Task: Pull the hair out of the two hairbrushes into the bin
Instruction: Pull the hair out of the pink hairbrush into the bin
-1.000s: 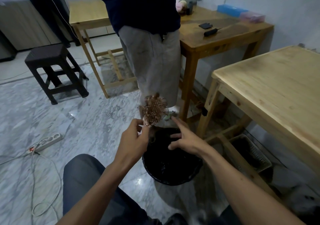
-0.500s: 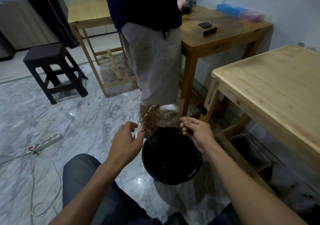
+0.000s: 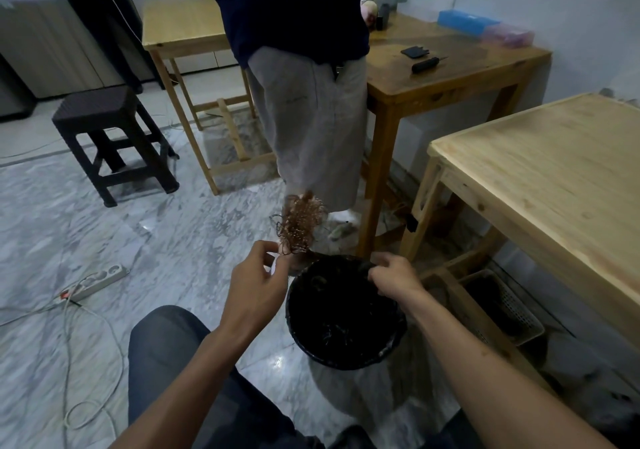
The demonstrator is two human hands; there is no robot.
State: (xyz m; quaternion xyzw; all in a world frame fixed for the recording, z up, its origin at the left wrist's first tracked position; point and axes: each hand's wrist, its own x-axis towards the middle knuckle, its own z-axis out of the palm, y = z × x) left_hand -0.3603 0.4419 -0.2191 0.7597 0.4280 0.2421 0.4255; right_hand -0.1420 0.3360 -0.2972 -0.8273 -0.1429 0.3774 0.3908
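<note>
coppery hair still mats the hairbrush (image 3: 300, 224) your left hand (image 3: 258, 284) pinches by its base, just beyond the bin (image 3: 346, 313) rim. your right hand (image 3: 394, 275), fingers curled over the bin's far rim, seems to pinch something dark; let it drop inside, then strip tufts directly above the bin.

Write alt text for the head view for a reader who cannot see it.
A person's left hand holds up a brown hairbrush tangled with curly hair beside a round black bin on the marble floor, while the right hand hovers over the bin's rim with fingers pinched together. Another person stands behind, between wooden tables.
</note>
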